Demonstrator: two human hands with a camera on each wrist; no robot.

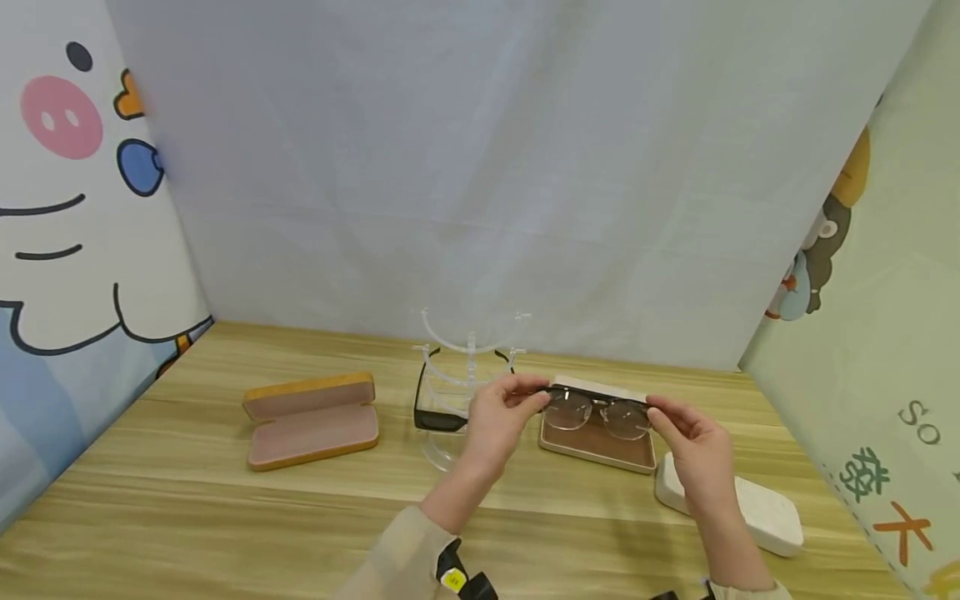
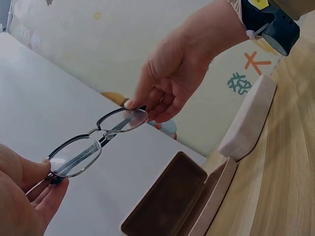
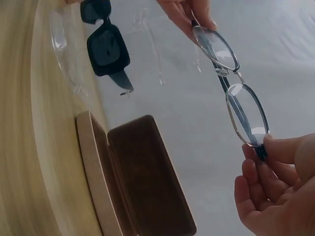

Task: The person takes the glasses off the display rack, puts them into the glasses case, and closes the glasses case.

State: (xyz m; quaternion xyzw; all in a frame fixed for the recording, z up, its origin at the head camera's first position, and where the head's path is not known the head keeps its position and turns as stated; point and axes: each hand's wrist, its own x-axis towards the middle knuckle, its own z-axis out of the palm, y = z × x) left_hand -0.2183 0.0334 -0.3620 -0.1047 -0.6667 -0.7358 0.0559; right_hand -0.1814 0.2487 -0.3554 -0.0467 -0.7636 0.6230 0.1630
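Note:
A pair of eyeglasses [image 1: 567, 411] with dark upper rims and clear lenses hangs between both hands, its temples folded behind the lenses in the wrist views. My left hand [image 1: 495, 421] pinches one end between thumb and fingers. The other end is pinched by my right hand [image 1: 701, 457]. Below and behind the glasses, an open glasses case [image 1: 600, 450] with a brown lining lies on the table, partly covered by them in the head view. The right wrist view shows the glasses [image 3: 248, 110] held above that case [image 3: 157, 187], apart from it.
A clear display stand [image 1: 471, 362] at the middle holds dark sunglasses [image 1: 438, 422]. An open orange case [image 1: 315, 435] with a pink lining lies at the left. A closed white case [image 1: 768, 515] sits at the right, partly behind my right forearm. Cloth backdrops border the wooden table [image 1: 187, 500].

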